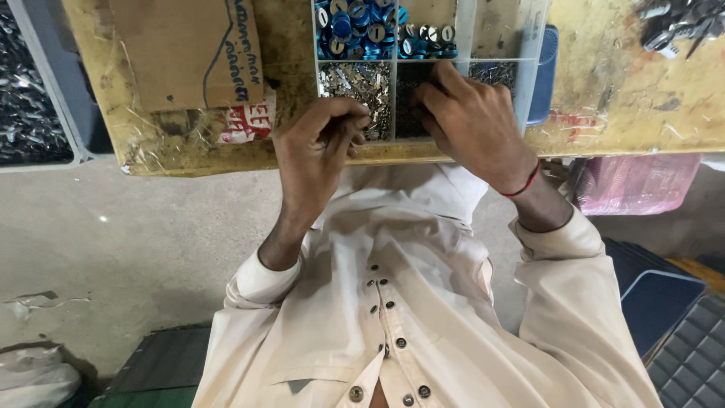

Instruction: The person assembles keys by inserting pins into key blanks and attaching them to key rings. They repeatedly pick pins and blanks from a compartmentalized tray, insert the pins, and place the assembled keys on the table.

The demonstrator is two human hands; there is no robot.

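Observation:
A clear plastic divided box (462, 30) lies on a worn wooden bench (604, 98). Its upper compartment holds blue round caps (355, 23) with silver faces. A lower compartment holds small silver metal pieces (355, 79), and beside it lies one with small dark parts (411, 79). My left hand (313, 155) hovers at the front edge of the silver-piece compartment, fingers curled and pinched together; whether they hold a piece is hidden. My right hand (472, 125), with a red thread on the wrist, reaches fingers down into the dark-parts compartment.
A cardboard piece (181, 49) and a red-and-white wrapper (245, 125) lie at the left of the bench. A grey tray of dark metal parts (30, 83) stands further left. Metal keys (676, 23) lie top right. A pink bag (638, 181) hangs below the bench.

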